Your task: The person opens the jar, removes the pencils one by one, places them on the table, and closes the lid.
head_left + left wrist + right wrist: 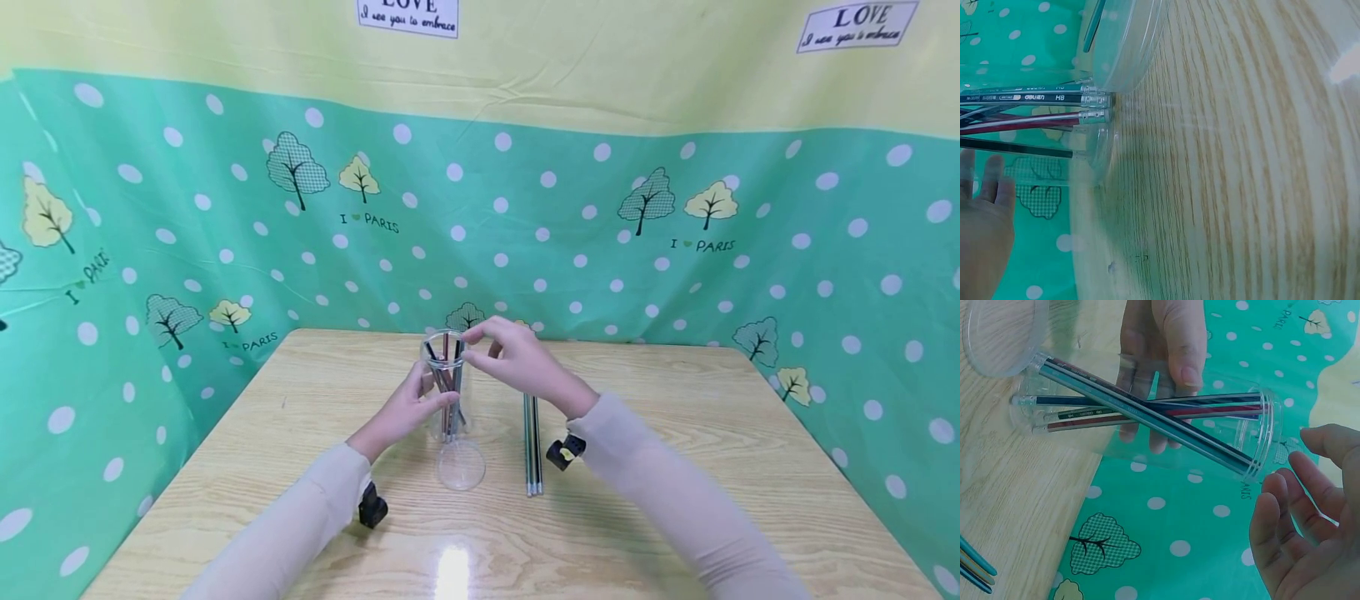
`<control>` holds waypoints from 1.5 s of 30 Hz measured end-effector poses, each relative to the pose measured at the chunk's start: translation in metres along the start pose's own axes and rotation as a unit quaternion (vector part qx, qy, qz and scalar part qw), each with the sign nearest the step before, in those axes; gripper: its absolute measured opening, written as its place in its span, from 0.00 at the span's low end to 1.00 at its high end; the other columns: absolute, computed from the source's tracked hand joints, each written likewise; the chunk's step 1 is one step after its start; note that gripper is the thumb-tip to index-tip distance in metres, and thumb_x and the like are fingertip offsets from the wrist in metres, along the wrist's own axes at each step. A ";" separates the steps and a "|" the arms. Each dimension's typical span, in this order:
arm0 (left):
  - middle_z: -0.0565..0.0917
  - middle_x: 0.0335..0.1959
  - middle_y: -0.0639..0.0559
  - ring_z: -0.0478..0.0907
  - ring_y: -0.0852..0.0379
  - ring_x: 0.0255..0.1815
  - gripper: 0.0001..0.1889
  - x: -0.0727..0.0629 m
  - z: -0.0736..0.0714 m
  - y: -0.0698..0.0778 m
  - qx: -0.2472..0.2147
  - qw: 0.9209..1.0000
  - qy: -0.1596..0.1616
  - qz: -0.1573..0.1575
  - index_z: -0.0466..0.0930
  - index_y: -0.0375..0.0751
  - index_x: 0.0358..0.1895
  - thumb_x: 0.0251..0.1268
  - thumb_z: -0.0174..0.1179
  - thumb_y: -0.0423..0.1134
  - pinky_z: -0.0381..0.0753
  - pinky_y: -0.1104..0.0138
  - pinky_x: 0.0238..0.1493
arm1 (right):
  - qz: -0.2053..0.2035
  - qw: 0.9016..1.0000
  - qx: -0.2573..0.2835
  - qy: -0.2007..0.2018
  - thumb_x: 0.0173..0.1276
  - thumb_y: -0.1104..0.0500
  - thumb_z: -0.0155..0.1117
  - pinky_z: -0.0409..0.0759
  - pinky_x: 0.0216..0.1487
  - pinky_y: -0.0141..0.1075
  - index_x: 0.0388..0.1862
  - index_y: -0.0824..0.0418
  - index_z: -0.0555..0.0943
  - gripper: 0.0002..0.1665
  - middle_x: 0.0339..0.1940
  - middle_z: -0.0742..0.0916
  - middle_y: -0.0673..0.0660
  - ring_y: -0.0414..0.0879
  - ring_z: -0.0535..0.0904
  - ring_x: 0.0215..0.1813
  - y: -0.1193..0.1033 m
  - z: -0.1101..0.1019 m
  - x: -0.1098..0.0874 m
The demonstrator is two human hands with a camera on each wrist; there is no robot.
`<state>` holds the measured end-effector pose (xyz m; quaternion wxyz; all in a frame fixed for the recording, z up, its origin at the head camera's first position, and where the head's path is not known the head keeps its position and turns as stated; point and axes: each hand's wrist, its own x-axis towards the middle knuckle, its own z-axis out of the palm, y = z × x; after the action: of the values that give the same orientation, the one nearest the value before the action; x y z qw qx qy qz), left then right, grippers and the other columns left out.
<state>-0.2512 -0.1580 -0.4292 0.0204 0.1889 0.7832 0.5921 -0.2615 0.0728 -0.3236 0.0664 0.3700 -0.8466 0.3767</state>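
A tall clear plastic jar (468, 392) stands upright on the table, with several pencils (448, 387) leaning crosswise inside it. My left hand (411, 410) grips the jar round its side; the right wrist view shows that hand (1172, 344) with its thumb and fingers about the clear wall. Beside the rim is my right hand (517, 354), its fingers loosely bent near the opening. From the right wrist, no pencil shows between the fingers of this hand (1310, 519). Dark, teal and red barrels with silver ends (1093, 117) reach down to the jar's bottom.
A round clear lid (461, 465) lies on the wooden table (637, 517) just in front of the jar. To its right, several pencils (533, 450) lie side by side under the right forearm. A green dotted curtain (525, 225) hangs behind the table.
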 end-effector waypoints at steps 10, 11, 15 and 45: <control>0.69 0.73 0.43 0.62 0.41 0.74 0.37 -0.001 -0.001 -0.001 -0.007 1.000 -0.011 0.023 0.51 0.55 0.77 0.72 0.62 0.41 0.64 0.41 0.69 | -0.027 0.999 -0.035 -0.031 0.74 0.52 0.65 0.80 0.31 0.32 0.58 0.58 0.83 0.18 0.49 0.85 0.52 0.43 0.78 0.31 -0.006 0.017 0.005; 0.68 0.73 0.44 0.62 0.42 0.74 0.37 -0.001 -0.001 -0.001 -0.007 1.000 -0.012 0.026 0.51 0.55 0.77 0.73 0.62 0.41 0.64 0.42 0.69 | -0.027 0.998 -0.043 -0.030 0.74 0.52 0.65 0.79 0.31 0.32 0.58 0.57 0.83 0.18 0.47 0.85 0.51 0.42 0.77 0.30 -0.007 0.018 0.006; 0.67 0.75 0.48 0.64 0.44 0.73 0.37 -0.001 -0.002 0.000 -0.008 0.999 -0.017 0.038 0.51 0.56 0.77 0.73 0.62 0.40 0.66 0.43 0.68 | -0.029 0.996 -0.076 -0.027 0.74 0.51 0.65 0.78 0.31 0.31 0.59 0.56 0.83 0.18 0.45 0.85 0.48 0.39 0.76 0.32 -0.009 0.022 0.007; 0.67 0.74 0.46 0.63 0.41 0.73 0.35 -0.001 0.000 -0.002 -0.004 0.999 -0.012 0.036 0.53 0.53 0.76 0.72 0.62 0.40 0.65 0.43 0.69 | -0.045 0.993 -0.110 -0.028 0.74 0.54 0.64 0.81 0.42 0.29 0.50 0.58 0.86 0.12 0.42 0.89 0.48 0.37 0.82 0.42 -0.017 0.027 0.012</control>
<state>-0.2510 -0.1591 -0.4314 0.0088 0.2240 0.7729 0.5937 -0.2537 0.0398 -0.3278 0.0998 0.4087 -0.8668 0.2677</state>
